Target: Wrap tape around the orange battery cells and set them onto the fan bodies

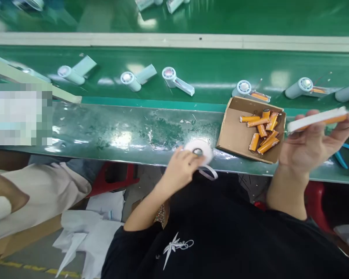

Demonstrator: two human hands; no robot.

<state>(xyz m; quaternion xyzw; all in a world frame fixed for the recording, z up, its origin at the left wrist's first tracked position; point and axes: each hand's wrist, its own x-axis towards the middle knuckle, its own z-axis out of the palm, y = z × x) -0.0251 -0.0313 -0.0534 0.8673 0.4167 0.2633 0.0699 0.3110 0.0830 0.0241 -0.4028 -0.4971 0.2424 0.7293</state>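
Note:
My left hand [182, 166] rests at the near edge of the green bench [133, 131], fingers curled on a white roll of tape [202, 149] whose loose end hangs over the edge. My right hand [314, 143] is raised at the right and grips a long white part [317, 120] with an orange battery and thin wires along it. Just left of that hand sits an open cardboard box [235, 131] holding several orange batteries [263, 131].
Several pale handheld fan bodies [130, 79] lie along the green conveyor belt [197, 66] behind the bench. Blue-handled cutters [344, 153] lie at the right. A person in light clothing [37, 193] sits at the left; white paper lies on the floor.

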